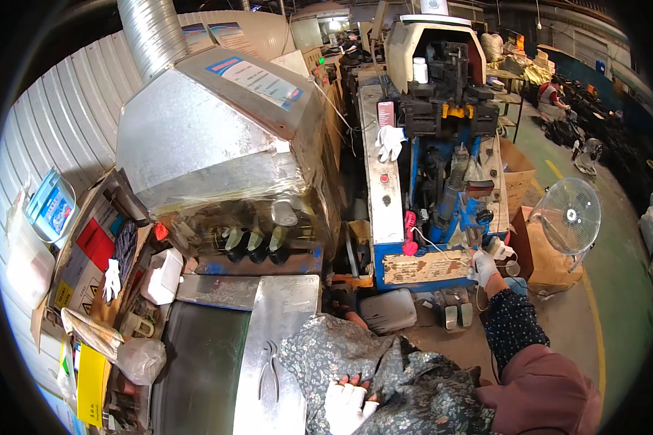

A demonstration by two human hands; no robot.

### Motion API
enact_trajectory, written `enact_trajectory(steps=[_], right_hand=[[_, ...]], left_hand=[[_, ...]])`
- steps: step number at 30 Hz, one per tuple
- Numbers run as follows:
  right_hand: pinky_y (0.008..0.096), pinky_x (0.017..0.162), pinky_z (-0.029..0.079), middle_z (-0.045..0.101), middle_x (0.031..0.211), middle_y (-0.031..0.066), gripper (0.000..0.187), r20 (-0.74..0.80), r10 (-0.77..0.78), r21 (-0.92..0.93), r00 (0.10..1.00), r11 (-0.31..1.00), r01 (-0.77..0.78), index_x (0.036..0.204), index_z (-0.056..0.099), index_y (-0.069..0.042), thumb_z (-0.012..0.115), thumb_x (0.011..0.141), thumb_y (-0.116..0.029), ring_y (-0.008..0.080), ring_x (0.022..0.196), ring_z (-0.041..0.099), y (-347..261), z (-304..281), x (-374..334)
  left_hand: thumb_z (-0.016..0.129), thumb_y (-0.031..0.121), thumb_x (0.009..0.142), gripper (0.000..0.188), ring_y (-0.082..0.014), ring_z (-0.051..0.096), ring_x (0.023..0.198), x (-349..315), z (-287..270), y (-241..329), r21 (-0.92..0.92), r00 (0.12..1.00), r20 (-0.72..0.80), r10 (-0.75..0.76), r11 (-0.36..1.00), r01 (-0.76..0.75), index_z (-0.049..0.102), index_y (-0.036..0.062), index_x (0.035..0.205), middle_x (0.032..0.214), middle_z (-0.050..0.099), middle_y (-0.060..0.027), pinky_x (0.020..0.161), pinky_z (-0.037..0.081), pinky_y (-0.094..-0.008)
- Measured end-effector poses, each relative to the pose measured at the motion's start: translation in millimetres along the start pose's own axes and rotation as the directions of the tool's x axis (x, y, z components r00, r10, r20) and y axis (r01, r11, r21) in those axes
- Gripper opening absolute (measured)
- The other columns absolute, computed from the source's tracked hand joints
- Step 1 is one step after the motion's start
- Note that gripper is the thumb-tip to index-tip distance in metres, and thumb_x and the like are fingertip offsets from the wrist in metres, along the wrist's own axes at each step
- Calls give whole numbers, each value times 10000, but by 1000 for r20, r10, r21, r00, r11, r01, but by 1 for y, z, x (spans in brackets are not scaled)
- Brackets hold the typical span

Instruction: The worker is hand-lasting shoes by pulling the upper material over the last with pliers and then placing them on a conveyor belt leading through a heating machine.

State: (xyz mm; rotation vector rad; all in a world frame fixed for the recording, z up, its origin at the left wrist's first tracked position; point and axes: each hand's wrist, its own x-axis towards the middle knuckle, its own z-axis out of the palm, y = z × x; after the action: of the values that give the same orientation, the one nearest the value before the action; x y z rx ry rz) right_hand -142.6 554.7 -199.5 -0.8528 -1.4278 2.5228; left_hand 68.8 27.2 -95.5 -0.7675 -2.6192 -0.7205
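Note:
My left hand (350, 406), in a white glove with bare fingertips, lies on the dark floral apron (341, 348) over my lap, fingers slightly bent and nothing visible in them. My right hand (484, 268), also white-gloved, reaches forward to the front right corner of the blue machine (432, 279). Its fingers are closed below a small grey metal part; what they grip is hidden. Close beside it are a white plug-like block (499, 249) and a thin cable. Pliers (269, 371) lie on the metal plate (247, 406) to the left of my lap.
A metal hood (218, 123) stands at left above several dark, light-topped pieces (255, 243). Next to it runs a dark conveyor belt (199, 370). A round fan (569, 214) stands on the right. White gloves (390, 143) and a pink object (411, 233) are on the machine.

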Motion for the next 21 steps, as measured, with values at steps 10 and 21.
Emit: enact_trajectory(steps=[10,21], right_hand=[[503,622,546,656,774,104,386,-181,56,-161,982,983,-86,1083,622,-139,716,854,-435,291,637,645,-17,22,-13],[426,579,518,674,730,211,226,-213,-268,-817,939,576,-21,897,691,12,563,890,-173,356,681,686,8,17,59]], left_hand=[[773,358,772,417,-449,575,1000,-3,4,-12,-41,997,76,32,999,-29,644,31,996,987,623,-225,1039,391,-612],[731,329,764,395,-450,563,928,20,1,-4,-15,975,221,14,1000,-11,631,17,984,950,612,-252,954,403,-618]])
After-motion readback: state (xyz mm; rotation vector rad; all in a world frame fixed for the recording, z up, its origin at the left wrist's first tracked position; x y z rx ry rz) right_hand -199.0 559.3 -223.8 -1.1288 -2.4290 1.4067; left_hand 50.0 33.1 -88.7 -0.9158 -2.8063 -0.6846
